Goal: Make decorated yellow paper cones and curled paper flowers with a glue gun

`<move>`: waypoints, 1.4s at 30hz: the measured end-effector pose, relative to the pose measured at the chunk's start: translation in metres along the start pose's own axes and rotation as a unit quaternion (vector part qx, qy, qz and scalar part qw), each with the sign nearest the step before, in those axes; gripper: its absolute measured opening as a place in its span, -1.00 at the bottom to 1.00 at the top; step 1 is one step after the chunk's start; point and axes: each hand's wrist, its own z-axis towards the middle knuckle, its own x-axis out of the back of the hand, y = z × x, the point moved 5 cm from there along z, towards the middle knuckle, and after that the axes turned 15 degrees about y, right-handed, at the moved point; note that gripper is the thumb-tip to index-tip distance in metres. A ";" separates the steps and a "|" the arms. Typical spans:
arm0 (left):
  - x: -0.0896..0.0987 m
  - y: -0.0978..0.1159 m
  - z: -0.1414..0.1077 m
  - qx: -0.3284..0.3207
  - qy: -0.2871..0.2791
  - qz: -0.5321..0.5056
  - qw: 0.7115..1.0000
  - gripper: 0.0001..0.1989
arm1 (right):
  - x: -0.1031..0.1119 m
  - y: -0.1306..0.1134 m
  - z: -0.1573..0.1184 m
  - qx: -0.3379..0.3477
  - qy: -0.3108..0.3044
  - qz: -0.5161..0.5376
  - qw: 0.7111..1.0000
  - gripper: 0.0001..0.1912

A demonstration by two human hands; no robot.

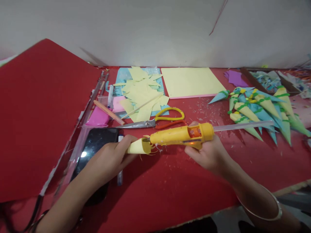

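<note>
A pale yellow paper cone with a fringed open end is pinched in my left hand, its opening facing right. My right hand is wrapped round the handle of a yellow glue gun. The gun's nozzle points left into the cone's mouth, and a small orange light glows on its body. A long clear glue stick juts out of its back end to the right. Just behind the gun lie scissors with one yellow and one red handle loop.
Yellow paper scraps and a yellow sheet lie at the back. Finished-looking yellow and blue cones are heaped at the right. A black phone rests under my left arm. A red board stands at the left.
</note>
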 end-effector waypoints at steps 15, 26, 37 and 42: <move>-0.001 0.007 0.002 0.023 -0.049 -0.205 0.977 -0.89 | -0.002 0.004 -0.003 -0.056 -0.022 0.013 0.998 -0.83; -0.001 0.013 0.002 0.038 -0.121 -0.281 0.951 -0.88 | 0.000 0.003 0.002 -0.101 0.026 0.095 0.990 -0.82; -0.003 0.014 -0.001 0.074 -0.138 -0.345 0.925 -0.86 | 0.001 0.002 0.002 -0.146 0.021 0.106 0.983 -0.79; -0.002 0.017 0.001 0.066 -0.144 -0.352 0.923 -0.84 | 0.001 0.001 0.002 -0.133 0.020 0.102 0.986 -0.80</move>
